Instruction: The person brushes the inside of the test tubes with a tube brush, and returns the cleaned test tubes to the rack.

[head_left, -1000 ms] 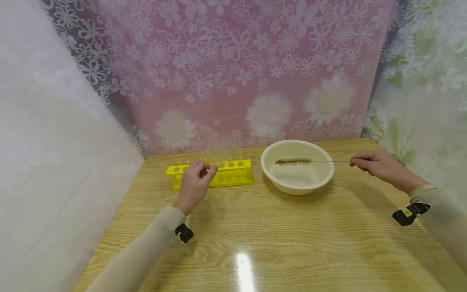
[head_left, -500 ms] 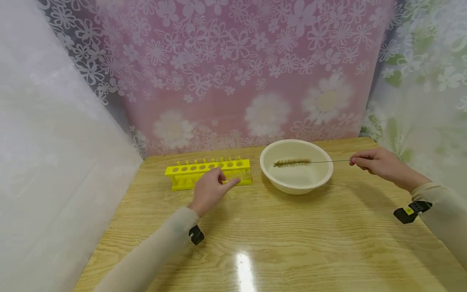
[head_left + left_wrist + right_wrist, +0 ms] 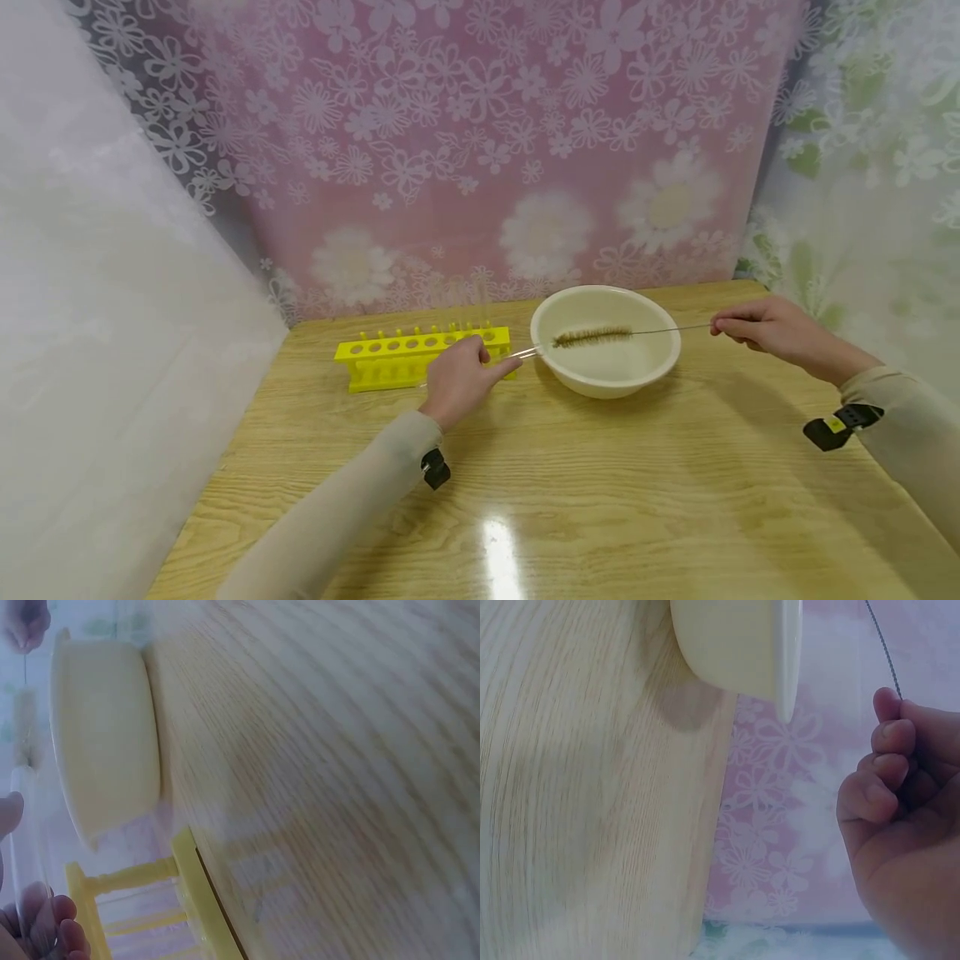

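My left hand [image 3: 463, 379] grips a clear glass test tube [image 3: 525, 353], held nearly level with its mouth toward the brush. In the left wrist view the tube [image 3: 28, 847] runs between thumb and curled fingers, its end close to the brush tip. Between the thumb and fingers of my right hand [image 3: 780, 337] is the twisted wire handle of a test tube brush [image 3: 592, 337]. Its brown bristles hang over the cream basin [image 3: 600, 389]. In the right wrist view the thin wire [image 3: 886, 652] enters the pinched fingertips. Brush and tube appear lined up; whether they touch I cannot tell.
Behind my left hand stands a yellow test tube rack [image 3: 390, 354], with several clear tubes [image 3: 480, 302] upright near its right end. Rack and basin sit on a wooden table [image 3: 585, 483]. Floral curtains [image 3: 420, 150] close off the back and sides.
My left hand has moved right from in front of the rack, and the tube has swung to point at the brush. My right hand and the brush have hardly moved.
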The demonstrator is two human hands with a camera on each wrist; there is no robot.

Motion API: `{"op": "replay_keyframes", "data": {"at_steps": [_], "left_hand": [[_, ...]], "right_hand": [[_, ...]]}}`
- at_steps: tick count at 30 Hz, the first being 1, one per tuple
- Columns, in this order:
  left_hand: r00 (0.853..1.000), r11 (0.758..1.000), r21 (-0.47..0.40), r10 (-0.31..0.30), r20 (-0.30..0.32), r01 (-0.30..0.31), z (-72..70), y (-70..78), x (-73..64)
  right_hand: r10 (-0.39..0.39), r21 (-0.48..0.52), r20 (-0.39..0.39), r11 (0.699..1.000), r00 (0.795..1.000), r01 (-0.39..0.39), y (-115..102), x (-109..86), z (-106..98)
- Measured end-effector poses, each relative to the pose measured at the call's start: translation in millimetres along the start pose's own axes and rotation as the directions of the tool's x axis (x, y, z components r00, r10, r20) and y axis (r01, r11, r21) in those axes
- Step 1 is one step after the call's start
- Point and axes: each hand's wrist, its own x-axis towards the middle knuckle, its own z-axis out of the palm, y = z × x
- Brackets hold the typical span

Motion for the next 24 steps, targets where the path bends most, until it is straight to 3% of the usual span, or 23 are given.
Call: {"op": "replay_keyframes", "data": {"at_steps": [9,24], "left_hand": [[1.0,1.0,-0.004,-0.013,-0.005,0.013,5.5,6.0,3.9],[1.0,0.999,0.014,0.03,-0.002,-0.03,8.2,7.4,6.0]], "right_hand": [[-0.029,0.009,0.018,1.0,0.999,0.029,-4.8,4.6,2.2],[0.015,-0.033,0.046,0.999,0.999,-0.014,-10.5,5.0,0.6]]}}
